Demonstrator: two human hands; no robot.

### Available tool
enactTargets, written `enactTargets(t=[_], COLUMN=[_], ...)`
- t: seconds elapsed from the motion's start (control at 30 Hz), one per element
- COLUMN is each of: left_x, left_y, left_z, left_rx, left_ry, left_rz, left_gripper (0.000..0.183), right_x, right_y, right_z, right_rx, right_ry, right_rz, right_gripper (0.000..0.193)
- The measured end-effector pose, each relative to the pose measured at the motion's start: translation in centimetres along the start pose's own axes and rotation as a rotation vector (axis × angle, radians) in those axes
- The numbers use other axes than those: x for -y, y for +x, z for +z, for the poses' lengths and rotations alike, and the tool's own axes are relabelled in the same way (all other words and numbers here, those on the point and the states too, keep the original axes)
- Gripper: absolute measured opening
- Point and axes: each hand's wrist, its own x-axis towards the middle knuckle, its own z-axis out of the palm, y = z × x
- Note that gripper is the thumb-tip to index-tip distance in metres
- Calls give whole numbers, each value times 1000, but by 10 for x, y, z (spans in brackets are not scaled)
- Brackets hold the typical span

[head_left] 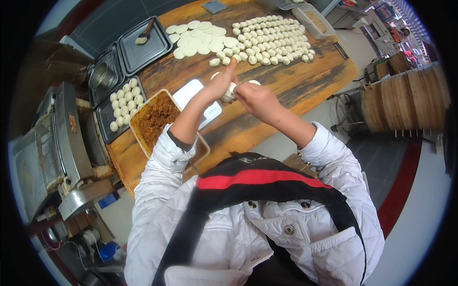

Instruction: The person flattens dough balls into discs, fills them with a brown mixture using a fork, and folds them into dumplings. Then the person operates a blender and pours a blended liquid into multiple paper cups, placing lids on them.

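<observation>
A pale stuffed bun [229, 92] sits between my two hands over the wooden table. My left hand [220, 86] cups it from the left, thumb raised. Closed at its right side, my right hand [258, 98] has its fingers pinched on the dough; the fingertips are partly hidden. White bits of dough show just beyond both hands, too covered to make out. Left of my left forearm stands a tub of brown chopped filling [156, 114], partly behind my sleeve. A white kitchen scale [210, 112] lies beside that forearm. Flat dough wrappers [200, 38] overlap ahead of my hands.
Rows of small dough balls [272, 40] cover the far right of the table [305, 81]. Finished buns [126, 100] fill part of a dark tray at left. Behind it are a black tray [143, 50] with a brush and a metal bowl [101, 76]. Stacked bamboo steamers [400, 102] stand right.
</observation>
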Motion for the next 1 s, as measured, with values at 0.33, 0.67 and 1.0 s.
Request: enactTargets(t=[0.33,0.67,1.0], left_x=[13,5,-23], left_y=[-2,6,43], left_z=[27,27,62], left_rx=[-135,-34,-125], left_ry=[-460,-192,-86], left_rz=[232,99,-6], left_gripper=[35,55,84], right_x=[-10,-14,-70], right_y=[1,-11,-27], right_z=[4,-4,-22], right_rx=[-117,13,15], right_ry=[581,86,42], right_rz=[594,296,163], right_gripper=[15,9,11])
